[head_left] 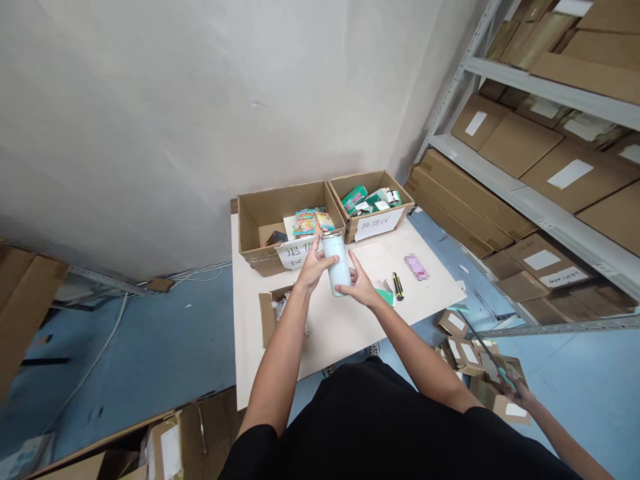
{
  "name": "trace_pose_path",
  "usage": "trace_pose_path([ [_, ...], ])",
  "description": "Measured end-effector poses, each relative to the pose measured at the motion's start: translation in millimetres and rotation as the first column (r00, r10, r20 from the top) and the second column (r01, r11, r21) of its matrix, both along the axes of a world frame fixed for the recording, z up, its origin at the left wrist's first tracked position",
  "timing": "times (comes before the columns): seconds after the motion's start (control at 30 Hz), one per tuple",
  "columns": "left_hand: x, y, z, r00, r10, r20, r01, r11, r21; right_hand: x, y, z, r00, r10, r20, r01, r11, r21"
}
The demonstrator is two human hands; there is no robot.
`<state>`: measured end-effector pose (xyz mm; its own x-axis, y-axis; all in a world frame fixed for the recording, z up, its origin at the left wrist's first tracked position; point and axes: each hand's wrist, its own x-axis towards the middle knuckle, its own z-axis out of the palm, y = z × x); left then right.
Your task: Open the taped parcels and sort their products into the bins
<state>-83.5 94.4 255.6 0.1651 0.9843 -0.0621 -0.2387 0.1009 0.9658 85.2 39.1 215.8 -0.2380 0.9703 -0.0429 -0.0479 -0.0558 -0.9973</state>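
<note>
I hold a pale blue cylindrical bottle (337, 265) upright above the white table (320, 327), gripped between both hands. My left hand (313, 265) wraps its left side, fingers reaching toward the top. My right hand (359, 283) clasps the lower right side. An opened small cardboard box (271, 312) lies on the table just below my left forearm. A black and yellow utility knife (398, 285) and a green item (385, 296) rest to the right of my right hand.
Two open cardboard boxes stand at the table's far edge: the left box (260, 230) holds colourful packets, the right box (373, 203) holds green and white packages. A pink object (416, 267) lies on the table. Shelves (540, 200) of cartons stand at the right. Another person's hand (520, 393) works among boxes on the floor.
</note>
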Motion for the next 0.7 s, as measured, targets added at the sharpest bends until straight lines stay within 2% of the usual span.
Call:
trace_pose_path([
  [0.13,6.2,5.6,-7.6,0.997,0.061,-0.057,-0.06,0.998,0.014,12.2,7.2,-8.5,0.992,-0.085,0.09,0.079,0.995,0.063],
  [0.27,22.3,10.0,-10.3,1.0,0.029,-0.005,-0.029,0.999,-0.031,30.0,16.8,-12.5,0.999,0.051,0.009,-0.051,0.999,0.011],
  [0.4,45.1,11.7,-8.1,0.995,0.073,-0.066,-0.075,0.997,-0.026,48.1,26.4,-11.4,0.997,-0.045,0.069,0.044,0.999,0.018],
  [0.57,68.0,15.5,-10.2,0.993,0.088,-0.081,-0.094,0.993,-0.075,69.8,37.2,-14.2,0.998,0.058,-0.018,-0.059,0.997,-0.052],
  [0.7,82.5,23.3,-21.3,0.984,0.111,-0.136,-0.124,0.989,-0.087,100.0,58.7,-14.9,0.995,0.084,-0.044,-0.086,0.995,-0.04],
])
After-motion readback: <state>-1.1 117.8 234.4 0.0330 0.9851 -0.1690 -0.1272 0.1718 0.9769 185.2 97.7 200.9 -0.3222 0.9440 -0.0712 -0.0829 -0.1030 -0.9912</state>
